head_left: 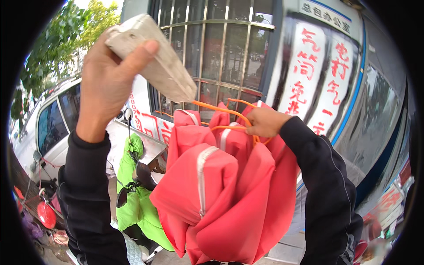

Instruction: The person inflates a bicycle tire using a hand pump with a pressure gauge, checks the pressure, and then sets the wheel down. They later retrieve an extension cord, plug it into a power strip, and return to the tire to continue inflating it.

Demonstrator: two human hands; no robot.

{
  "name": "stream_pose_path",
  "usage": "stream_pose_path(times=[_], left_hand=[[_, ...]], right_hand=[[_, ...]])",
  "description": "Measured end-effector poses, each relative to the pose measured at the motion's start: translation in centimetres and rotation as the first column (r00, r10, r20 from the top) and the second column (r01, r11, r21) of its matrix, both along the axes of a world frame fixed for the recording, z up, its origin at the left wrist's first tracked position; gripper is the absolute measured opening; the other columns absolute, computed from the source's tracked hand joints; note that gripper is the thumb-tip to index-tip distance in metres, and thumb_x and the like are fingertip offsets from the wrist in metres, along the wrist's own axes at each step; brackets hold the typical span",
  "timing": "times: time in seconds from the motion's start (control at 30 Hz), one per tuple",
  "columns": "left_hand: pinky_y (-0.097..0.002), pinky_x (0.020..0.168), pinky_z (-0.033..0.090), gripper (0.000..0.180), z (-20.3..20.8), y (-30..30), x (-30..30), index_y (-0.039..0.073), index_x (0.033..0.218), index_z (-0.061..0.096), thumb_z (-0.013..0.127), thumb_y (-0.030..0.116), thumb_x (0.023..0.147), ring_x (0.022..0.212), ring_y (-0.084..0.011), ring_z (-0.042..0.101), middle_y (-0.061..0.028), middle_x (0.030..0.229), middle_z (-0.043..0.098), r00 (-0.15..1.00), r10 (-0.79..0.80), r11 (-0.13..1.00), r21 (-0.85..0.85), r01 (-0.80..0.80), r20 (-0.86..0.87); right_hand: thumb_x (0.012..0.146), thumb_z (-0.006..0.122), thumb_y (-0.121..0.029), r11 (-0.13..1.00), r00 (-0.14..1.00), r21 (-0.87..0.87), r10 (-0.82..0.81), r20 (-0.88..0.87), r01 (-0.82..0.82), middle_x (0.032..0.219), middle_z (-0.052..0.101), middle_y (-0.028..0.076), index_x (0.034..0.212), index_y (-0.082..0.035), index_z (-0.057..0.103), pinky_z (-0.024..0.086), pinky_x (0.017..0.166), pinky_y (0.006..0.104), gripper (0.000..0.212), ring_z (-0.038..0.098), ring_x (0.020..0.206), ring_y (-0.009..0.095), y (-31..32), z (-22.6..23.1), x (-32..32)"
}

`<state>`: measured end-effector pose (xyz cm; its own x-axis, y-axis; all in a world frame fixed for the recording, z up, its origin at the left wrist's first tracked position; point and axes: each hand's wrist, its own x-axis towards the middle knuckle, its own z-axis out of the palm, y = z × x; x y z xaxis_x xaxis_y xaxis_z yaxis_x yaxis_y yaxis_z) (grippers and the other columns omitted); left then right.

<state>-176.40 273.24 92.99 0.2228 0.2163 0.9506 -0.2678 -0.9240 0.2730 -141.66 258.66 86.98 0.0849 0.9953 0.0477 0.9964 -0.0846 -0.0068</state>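
My left hand [106,75] is raised at the upper left, its fingers and thumb wrapped round a dirty off-white power strip [154,59]. From the strip's lower end an orange cord [221,107] runs right. My right hand [267,123] is closed on that cord, whose loops hang over the top of a red fabric cover [221,203]. The cover stands in bulky folds between my forearms, with grey zips along several of them. The strip is tilted, its far end pointing down toward the cover. Its socket side cannot be made out.
Behind the cover is a barred window [216,48]. Red-lettered white panels [304,66] hang on the wall to its right. At left stand a scooter with a bright green padded cover [137,203] and a white car [55,119]. A red round object [46,215] hangs lower left.
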Motion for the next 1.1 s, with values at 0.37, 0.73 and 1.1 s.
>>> stream_pose_path(times=[0.37, 0.73, 1.1], left_hand=[[-0.0389, 0.096, 0.06, 0.062, -5.8, 6.9, 1.2, -0.008, 0.134, 0.055, 0.071, 0.037, 0.095, 0.112, -0.0261, 0.071, -0.0215, 0.132, 0.066, 0.918, -0.305, 0.864, -0.33, 0.379, 0.253], [-0.0413, 0.106, 0.054, 0.055, -3.0, 2.7, 9.4, -0.007, 0.133, 0.057, 0.066, 0.036, 0.099, 0.116, -0.0261, 0.069, -0.0174, 0.125, 0.069, 0.856, -0.416, 0.851, -0.199, 0.485, 0.307], [-0.0319, 0.091, 0.057, 0.061, 1.4, -18.6, 20.7, -0.003, 0.131, 0.058, 0.069, 0.046, 0.096, 0.102, -0.0201, 0.07, -0.0156, 0.119, 0.068, 0.961, -0.277, 0.945, -0.176, 0.276, 0.02]], right_hand=[[0.102, 0.053, -0.017, 0.782, 0.871, 0.623, -0.309, 0.382, 0.004, 0.078, 0.064, 0.026, 0.102, -0.001, 0.046, 0.047, 0.065, 0.059, 0.018, 0.062, 0.073, 0.05, 2.4, 5.0, 4.1], [0.099, 0.055, -0.011, 0.513, 0.336, 0.828, -0.757, 0.561, -0.227, 0.088, 0.069, 0.011, 0.11, -0.009, 0.054, 0.058, 0.058, 0.0418, 0.011, 0.074, 0.073, 0.033, -2.3, 14.3, 12.2], [0.102, 0.05, -0.019, 0.241, 0.523, 0.965, -0.812, 0.259, -0.103, 0.096, 0.071, 0.013, 0.118, -0.013, 0.055, 0.057, 0.065, 0.049, 0.018, 0.072, 0.079, 0.039, -15.6, 12.5, 28.2]])
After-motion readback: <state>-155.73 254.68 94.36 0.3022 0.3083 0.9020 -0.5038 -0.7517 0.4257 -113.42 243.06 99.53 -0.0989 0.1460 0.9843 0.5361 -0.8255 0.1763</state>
